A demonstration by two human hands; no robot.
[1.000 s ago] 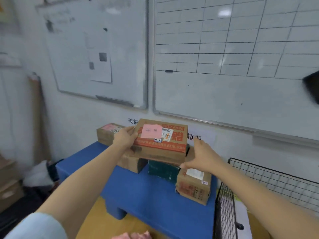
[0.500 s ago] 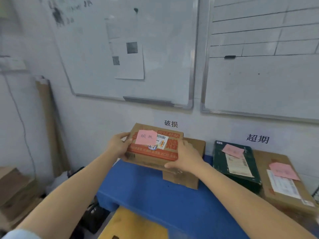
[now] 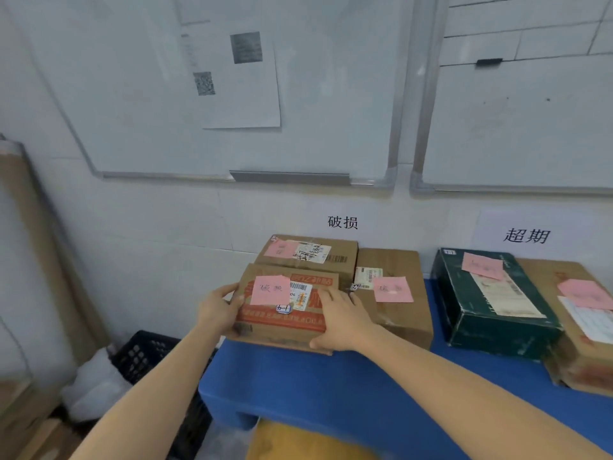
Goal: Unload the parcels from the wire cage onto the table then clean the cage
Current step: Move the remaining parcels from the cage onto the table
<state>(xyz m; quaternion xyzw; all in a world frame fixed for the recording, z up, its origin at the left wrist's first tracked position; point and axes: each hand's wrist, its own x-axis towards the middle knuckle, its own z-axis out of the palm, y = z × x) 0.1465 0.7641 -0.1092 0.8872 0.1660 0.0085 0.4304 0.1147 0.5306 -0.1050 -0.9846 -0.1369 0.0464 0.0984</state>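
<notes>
Cardboard parcel (image 3: pixel 282 307) over left end of blue table (image 3: pixel 331 386), left hand (image 3: pixel 217 312) and right hand (image 3: pixel 345 322) clamped on its sides. Advice: set flat, push back beside neighbouring box (image 3: pixel 394 293), then release.

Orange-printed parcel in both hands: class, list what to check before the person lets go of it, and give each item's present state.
1. Grip: left hand and right hand hold the orange-printed parcel at its two ends: ok.
2. Support: whether it lies flat on the blue table: cannot tell, underside hidden.
3. Pink note on top, facing up: ok.
4. Place: in front of the rear parcel, beside the brown parcel, below the wall sign: ok.
</notes>
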